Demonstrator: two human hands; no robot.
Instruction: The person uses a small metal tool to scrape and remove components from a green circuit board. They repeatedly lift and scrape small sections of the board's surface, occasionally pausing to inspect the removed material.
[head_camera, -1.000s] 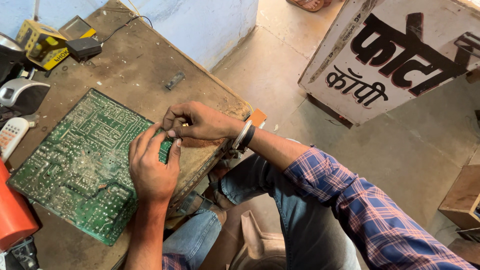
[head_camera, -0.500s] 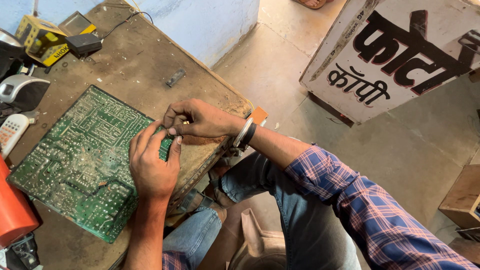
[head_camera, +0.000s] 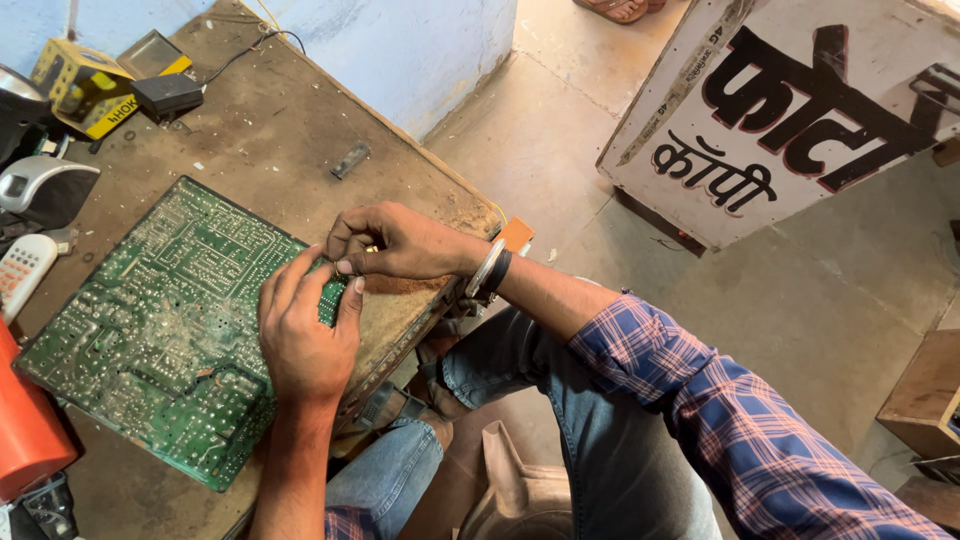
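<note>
A worn brown wooden tabletop, scuffed and dusty, carries a large flat green circuit board lying solder-side up, its surface a dense mesh of pale traces and tiny shiny joints. The rectangular board sits askew — its long axis runs from the near-left corner of the tabletop toward the far right, so one short edge points at the table's right rim, where both hands work. The left hand rests palm-down on the board's right edge, fingers curled over it and gripping it. The right hand, with a metal bangle and dark band at the wrist, is pinched shut just above that same edge, fingertips touching the left hand's fingers; whatever small part they pinch is too tiny to tell. At the far left stand a yellow boxy device and a small black rectangular adapter with a thin cable. A short dark metal piece lies alone on the bare wood — well apart from the board.
</note>
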